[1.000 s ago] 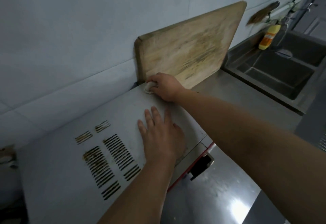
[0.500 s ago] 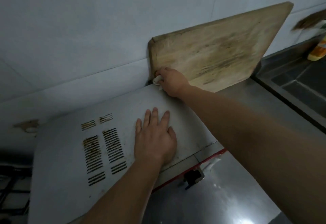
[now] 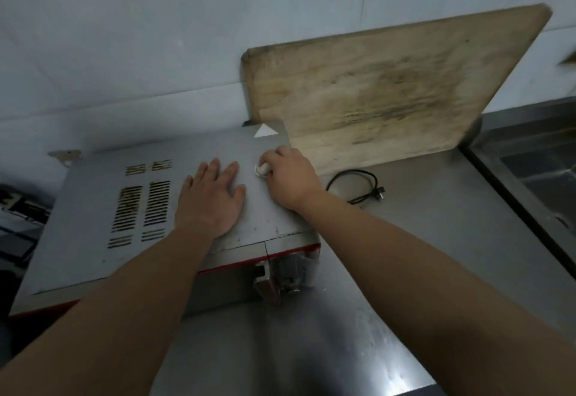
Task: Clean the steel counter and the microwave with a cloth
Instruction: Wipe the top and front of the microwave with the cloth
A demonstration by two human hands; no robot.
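A small white cloth (image 3: pixel 260 170), bunched into a wad, sits on the microwave (image 3: pixel 93 240) top near its right rear corner. The right hand (image 3: pixel 291 181) grips it with fingers curled round it, only a bit of white showing at the knuckles, and presses it down on the grey metal. Just left of the cloth the left hand (image 3: pixel 212 201) lies flat on the same top, palm down, fingers straight and slightly spread, holding nothing. The two hands are close but apart.

One microwave is in view, with several groups of vent slots (image 3: pixel 141 205) on the left part of its top and a red strip along its front edge. A white triangular mark (image 3: pixel 265 131) sits at the rear right corner of the top, just behind the cloth.

One wooden cutting board (image 3: pixel 389 90) stands tilted behind and right of the microwave, leaning on the pale wall (image 3: pixel 156 37), its lower left part hidden by the microwave's corner. One black cable (image 3: pixel 358 188) lies coiled on the steel counter (image 3: pixel 436 240) right of the microwave, in front of the board. Right of the cable, bare counter runs to the sink (image 3: pixel 542 171) rim at the far right. In front of the microwave the counter is bare and shiny too. Left of the microwave lie dark objects too dim to tell.
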